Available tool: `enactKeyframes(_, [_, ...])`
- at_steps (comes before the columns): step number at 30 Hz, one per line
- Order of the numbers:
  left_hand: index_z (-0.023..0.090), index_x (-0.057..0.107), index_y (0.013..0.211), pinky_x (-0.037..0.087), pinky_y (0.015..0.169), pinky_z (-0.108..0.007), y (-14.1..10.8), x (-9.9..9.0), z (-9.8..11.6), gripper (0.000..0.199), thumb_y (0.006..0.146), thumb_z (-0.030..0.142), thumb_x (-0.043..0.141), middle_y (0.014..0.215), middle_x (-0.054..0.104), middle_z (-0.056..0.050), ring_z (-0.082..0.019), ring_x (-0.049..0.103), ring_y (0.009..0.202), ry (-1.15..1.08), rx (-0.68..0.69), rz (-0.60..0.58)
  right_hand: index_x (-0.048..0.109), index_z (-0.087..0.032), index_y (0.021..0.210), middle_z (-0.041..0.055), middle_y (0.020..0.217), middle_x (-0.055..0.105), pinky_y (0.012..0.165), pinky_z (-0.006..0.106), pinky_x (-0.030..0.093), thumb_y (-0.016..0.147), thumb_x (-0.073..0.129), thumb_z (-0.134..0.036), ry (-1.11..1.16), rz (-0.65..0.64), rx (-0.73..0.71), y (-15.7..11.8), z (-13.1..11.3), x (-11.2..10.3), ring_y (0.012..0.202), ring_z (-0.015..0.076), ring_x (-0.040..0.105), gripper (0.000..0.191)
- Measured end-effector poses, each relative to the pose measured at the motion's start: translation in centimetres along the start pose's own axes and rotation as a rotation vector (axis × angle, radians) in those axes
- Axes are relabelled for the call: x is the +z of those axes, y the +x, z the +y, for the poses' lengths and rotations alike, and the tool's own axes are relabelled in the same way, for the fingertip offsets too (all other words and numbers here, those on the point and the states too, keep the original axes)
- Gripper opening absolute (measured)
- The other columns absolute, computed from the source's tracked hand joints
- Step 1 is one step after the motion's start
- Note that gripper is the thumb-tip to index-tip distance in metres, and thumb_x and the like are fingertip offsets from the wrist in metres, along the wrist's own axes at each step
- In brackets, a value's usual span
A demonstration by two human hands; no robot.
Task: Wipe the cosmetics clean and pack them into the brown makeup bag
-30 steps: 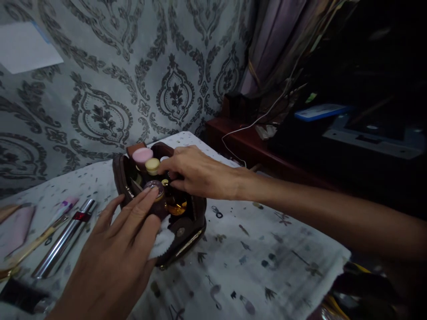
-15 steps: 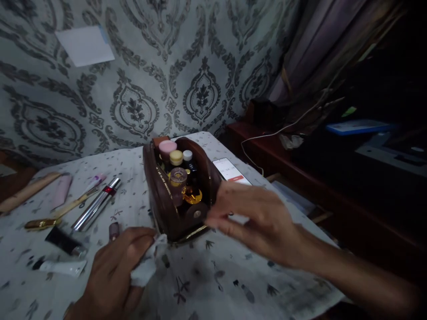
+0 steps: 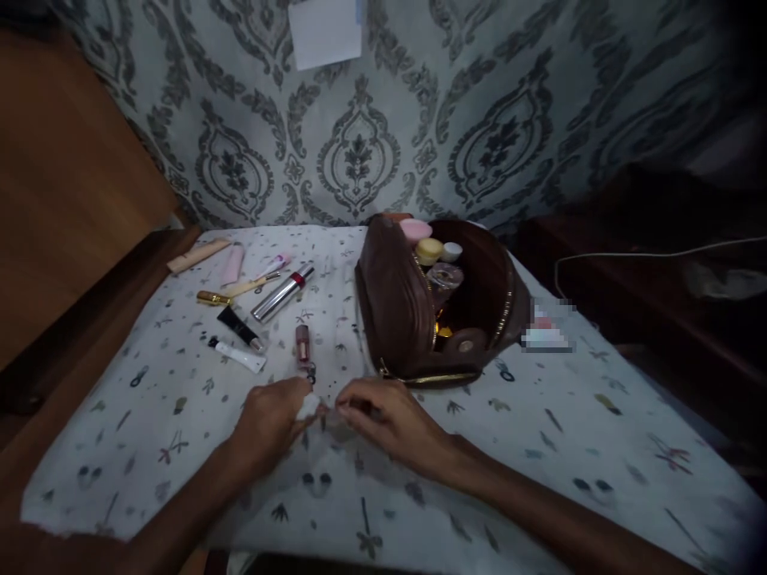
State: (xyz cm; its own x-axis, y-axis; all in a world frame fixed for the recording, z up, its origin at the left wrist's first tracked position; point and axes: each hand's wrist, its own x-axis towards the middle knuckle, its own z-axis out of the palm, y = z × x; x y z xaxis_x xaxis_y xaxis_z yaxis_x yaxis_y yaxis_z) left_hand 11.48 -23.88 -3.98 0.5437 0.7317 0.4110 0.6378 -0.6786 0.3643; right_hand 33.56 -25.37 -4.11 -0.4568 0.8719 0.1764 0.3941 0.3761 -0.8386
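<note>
left fingers (image 3: 297, 388) partly hide the white wad (image 3: 308, 406); the paper (image 3: 327, 36) is cut off above.

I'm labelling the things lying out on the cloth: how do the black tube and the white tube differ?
The black tube has a dark body; the white tube has a pale one.
The white tube has a dark tip at its left end; the black tube has a paler tip at its right.
The black tube slants more steeply than the white tube.
Both lie on the patterned cloth.
</note>
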Motion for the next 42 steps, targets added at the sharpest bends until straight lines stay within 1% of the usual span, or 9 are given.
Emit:
enactKeyframes(4, [0.021, 0.053, 0.074, 0.039, 0.056, -0.025, 0.2, -1.7, -1.7, 0.029, 0.097, 0.037, 0.047, 0.062, 0.058, 0.003, -0.015, 0.056, 0.055, -0.142, -0.251, 0.044, 0.061, -0.017, 0.108, 0.0, 0.078, 0.064, 0.062, 0.023, 0.041, 0.094, 0.054, -0.028, 0.082, 0.045, 0.199, 2.6, -0.3, 1.8, 0.065, 0.0127, 0.057, 0.019])
enactKeyframes(8, [0.022, 0.051, 0.079, 0.044, 0.065, -0.026, 1.3, -2.2, -3.1, 0.038, 0.103, 0.043, 0.031, 0.071, 0.058, 0.001, -0.017, 0.057, 0.067, -0.271, -0.416, 0.157, 0.05, -0.017, 0.124, 0.0073, 0.1, 0.067, 0.074, 0.03, 0.043, 0.094, 0.058, -0.033, -0.214, 0.045, 0.286, 5.1, -1.3, 3.1, 0.081, 0.0189, 0.063, 0.035])
enactKeyframes(11, [0.022, 0.049, 0.083, 0.045, 0.072, -0.027, 2.0, -2.0, -3.7, 0.036, 0.102, 0.045, 0.031, 0.077, 0.055, 0.001, -0.017, 0.055, 0.075, -0.335, -0.464, 0.239, 0.047, -0.016, 0.126, 0.0117, 0.109, 0.067, 0.078, 0.035, 0.043, 0.095, 0.057, -0.037, -0.371, 0.025, 0.356, 6.7, -2.1, 3.8, 0.093, 0.0253, 0.066, 0.039])
enactKeyframes(17, [0.021, 0.051, 0.082, 0.041, 0.069, -0.025, 1.6, -1.4, -4.2, 0.029, 0.098, 0.042, 0.039, 0.073, 0.053, 0.003, -0.016, 0.052, 0.073, -0.394, -0.465, 0.24, 0.051, -0.014, 0.118, 0.0186, 0.118, 0.066, 0.08, 0.039, 0.044, 0.09, 0.061, -0.033, -0.425, 0.085, 0.405, 8.2, -2.0, 5.2, 0.096, 0.0313, 0.068, 0.035])
enactKeyframes(20, [0.021, 0.054, 0.084, 0.04, 0.065, -0.026, 0.8, -1.3, -4.3, 0.028, 0.097, 0.042, 0.041, 0.07, 0.052, 0.003, -0.016, 0.051, 0.069, -0.406, -0.479, 0.238, 0.057, -0.014, 0.112, 0.0173, 0.111, 0.069, 0.079, 0.038, 0.044, 0.088, 0.059, -0.023, -0.366, 0.144, 0.404, 8.4, -1.3, 5.4, 0.093, 0.0292, 0.068, 0.026])
enactKeyframes(24, [0.021, 0.056, 0.087, 0.041, 0.067, -0.027, 0.5, -1.6, -4.2, 0.029, 0.098, 0.042, 0.041, 0.071, 0.054, 0.002, -0.017, 0.052, 0.07, -0.41, -0.491, 0.276, 0.062, -0.016, 0.105, 0.0066, 0.09, 0.07, 0.075, 0.03, 0.046, 0.087, 0.058, -0.021, -0.202, 0.234, 0.379, 8.2, -0.2, 5.2, 0.083, 0.0199, 0.066, 0.018])
enactKeyframes(30, [0.019, 0.06, 0.102, 0.042, 0.092, -0.03, 0.9, -1.6, -4.2, 0.033, 0.1, 0.041, 0.036, 0.105, 0.062, -0.006, -0.02, 0.057, 0.103, -0.394, -0.45, 0.343, 0.065, -0.015, 0.102, 0.0023, 0.078, 0.067, 0.06, 0.024, 0.051, 0.09, 0.057, -0.037, 0.233, 0.239, 0.295, 6.6, 0.0, 5.8, 0.066, 0.0138, 0.066, 0.026])
enactKeyframes(35, [0.021, 0.05, 0.066, 0.038, 0.058, -0.026, 0.7, -0.9, -3.7, 0.036, 0.094, 0.044, 0.048, 0.059, 0.048, 0.004, -0.014, 0.047, 0.058, -0.485, -0.446, 0.201, 0.067, -0.018, 0.094, 0.0006, 0.077, 0.067, 0.061, 0.027, 0.055, 0.073, 0.079, -0.051, 0.8, 0.235, 0.215, 5.4, -0.5, 6.9, 0.063, 0.012, 0.063, 0.041])
enactKeyframes(42, [0.021, 0.055, 0.083, 0.043, 0.049, -0.026, 0.3, -0.6, -4.2, 0.036, 0.092, 0.055, 0.047, 0.062, 0.056, 0.004, -0.015, 0.054, 0.053, -0.662, -0.675, 0.337, 0.071, -0.019, 0.096, -0.0004, 0.088, 0.055, 0.064, 0.025, 0.056, 0.078, 0.076, -0.052, 0.73, 0.35, 0.04, 5.1, -1.2, 6.0, 0.066, 0.0093, 0.061, 0.038])
